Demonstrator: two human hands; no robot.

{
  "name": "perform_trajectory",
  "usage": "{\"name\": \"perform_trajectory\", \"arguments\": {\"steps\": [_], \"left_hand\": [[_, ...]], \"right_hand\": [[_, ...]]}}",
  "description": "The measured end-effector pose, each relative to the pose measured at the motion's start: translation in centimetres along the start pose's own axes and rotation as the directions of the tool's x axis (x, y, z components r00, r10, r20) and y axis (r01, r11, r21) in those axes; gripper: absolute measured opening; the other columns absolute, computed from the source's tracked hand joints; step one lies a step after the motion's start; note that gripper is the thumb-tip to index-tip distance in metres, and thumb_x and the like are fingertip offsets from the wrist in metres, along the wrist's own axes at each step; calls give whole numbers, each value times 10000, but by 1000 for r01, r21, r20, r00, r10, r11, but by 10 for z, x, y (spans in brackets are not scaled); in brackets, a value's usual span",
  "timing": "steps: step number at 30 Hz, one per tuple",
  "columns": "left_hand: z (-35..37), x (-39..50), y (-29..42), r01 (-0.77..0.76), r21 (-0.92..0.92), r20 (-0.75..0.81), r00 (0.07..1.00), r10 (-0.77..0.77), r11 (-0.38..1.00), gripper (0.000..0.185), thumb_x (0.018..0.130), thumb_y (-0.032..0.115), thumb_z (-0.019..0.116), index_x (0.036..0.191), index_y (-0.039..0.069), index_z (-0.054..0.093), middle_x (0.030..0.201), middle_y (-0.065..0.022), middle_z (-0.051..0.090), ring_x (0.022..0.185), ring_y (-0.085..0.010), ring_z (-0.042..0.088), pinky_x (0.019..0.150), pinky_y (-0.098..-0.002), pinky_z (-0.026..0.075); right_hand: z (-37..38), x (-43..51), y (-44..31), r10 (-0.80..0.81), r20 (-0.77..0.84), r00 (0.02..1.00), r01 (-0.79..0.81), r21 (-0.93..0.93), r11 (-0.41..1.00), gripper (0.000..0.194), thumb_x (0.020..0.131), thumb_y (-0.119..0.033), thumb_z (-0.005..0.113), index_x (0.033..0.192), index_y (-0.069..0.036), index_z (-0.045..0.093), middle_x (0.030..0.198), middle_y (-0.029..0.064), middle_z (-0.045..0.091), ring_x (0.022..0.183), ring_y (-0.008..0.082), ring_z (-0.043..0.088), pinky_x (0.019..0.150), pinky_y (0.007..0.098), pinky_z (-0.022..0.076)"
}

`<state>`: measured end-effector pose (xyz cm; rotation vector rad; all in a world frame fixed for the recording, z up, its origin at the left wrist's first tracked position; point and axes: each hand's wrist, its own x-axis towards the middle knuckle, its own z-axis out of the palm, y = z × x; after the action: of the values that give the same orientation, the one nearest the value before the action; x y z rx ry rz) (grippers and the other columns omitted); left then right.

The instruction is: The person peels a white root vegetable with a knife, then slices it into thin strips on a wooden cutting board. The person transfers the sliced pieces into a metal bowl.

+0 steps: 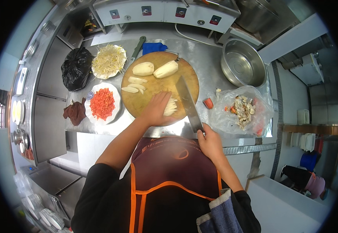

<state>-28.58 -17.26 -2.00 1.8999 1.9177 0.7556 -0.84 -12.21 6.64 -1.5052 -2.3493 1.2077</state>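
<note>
My left hand [159,108] lies flat over a pile of pale vegetable shreds [171,107] on a round wooden cutting board [160,84]; its fingertips hide part of the pile. My right hand [210,139] grips the handle of a cleaver [188,103], whose blade reaches over the board's right side, to the right of the shreds. At the board's back lie two large peeled pieces of a pale vegetable, one at the left [143,69] and one at the right [166,70]. Several pale slices [134,85] rest on the board's left side.
Left are a plate of bean sprouts [108,61], a plate of diced red vegetable [102,104], a black plastic bag [75,69] and a brown cloth [75,112]. A green-handled knife [140,46] and blue cloth [153,48] lie behind. Right are a steel basin [242,62], red vegetable piece [208,103] and scraps bag [243,112].
</note>
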Motion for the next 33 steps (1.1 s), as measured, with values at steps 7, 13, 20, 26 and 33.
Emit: {"name": "perform_trajectory", "arguments": {"steps": [7,13,20,26,33], "left_hand": [[27,-18,9,113,-4,-90,989,-113,994,859,793,225,843,1484,-79,433,1500,-295,473,1391,-461,448,1189,-499,370],[49,-15,17,184,28,-221,960,-174,983,831,854,181,804,1527,-69,384,1485,-334,438,1340,-508,464,1152,-536,375],[40,-15,15,198,-70,-213,954,-209,978,944,793,263,875,1533,-62,386,1461,-302,479,1334,-483,468,1163,-530,351],[26,-17,-3,90,-84,-231,967,-108,992,898,713,281,938,1433,-7,484,1449,-255,514,1329,-450,489,1129,-509,395],[12,-14,-15,-50,-214,-192,981,9,976,417,734,205,889,1024,54,629,1285,-183,558,1222,-389,523,1039,-465,438]], "right_hand": [[9,-1,-7,-72,19,997,74,-136,988,298,1000,-199,593,1242,-42,667,927,266,723,873,466,701,787,547,551],[14,0,-1,-270,25,963,266,-284,921,308,995,-176,567,1254,-35,655,964,236,732,885,436,712,796,543,568],[21,5,6,-242,0,970,235,-233,944,341,991,-173,565,1293,-36,641,917,226,736,859,435,715,778,543,568],[14,7,1,-114,49,992,123,-268,956,363,1007,-220,538,1311,-50,640,965,239,739,924,452,707,840,560,555],[2,5,-15,-110,112,988,134,-244,961,330,1005,-179,558,1288,-14,597,1013,281,726,958,463,702,872,553,547]]}}
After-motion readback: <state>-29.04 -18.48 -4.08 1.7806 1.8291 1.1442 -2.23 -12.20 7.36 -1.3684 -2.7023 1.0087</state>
